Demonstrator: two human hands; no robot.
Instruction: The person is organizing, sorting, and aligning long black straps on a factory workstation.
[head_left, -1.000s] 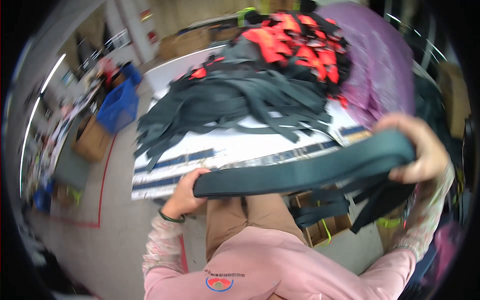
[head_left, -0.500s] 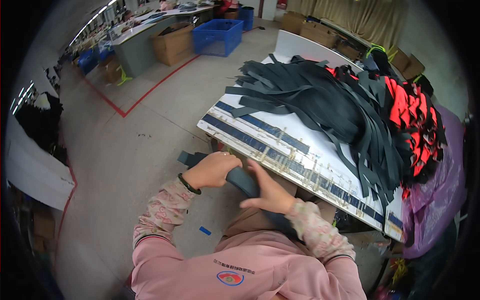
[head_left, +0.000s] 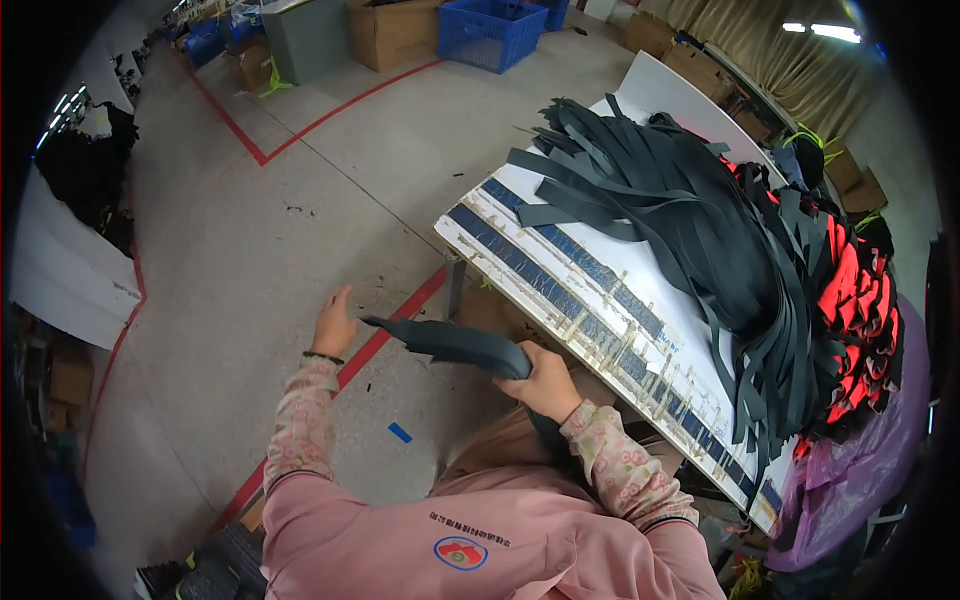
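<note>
A bundle of dark grey-green fabric strips (head_left: 455, 345) bends out to the left from my right hand (head_left: 548, 385), which is closed around it in front of the table's near edge. Below that grip, part of the bundle hangs toward my lap. My left hand (head_left: 335, 322) is off the bundle, fingers stretched out, just left of its ragged free end. On the white table (head_left: 500, 215) lies a large pile of similar strips (head_left: 680, 220). Red and black fabric pieces (head_left: 860, 300) are heaped at the pile's right side.
Purple plastic sheeting (head_left: 850, 490) hangs at the table's right end. Blue tape bands run along the tabletop's worn near edge. On the floor are red lines (head_left: 400, 305) and a small blue scrap (head_left: 400, 432). A blue crate (head_left: 490, 38) and a cardboard box (head_left: 393, 35) stand farther back.
My left hand has let go of the strip bundle and moved left. My right hand, open against the bundle before, now grips it. The view has shifted, showing more floor.
</note>
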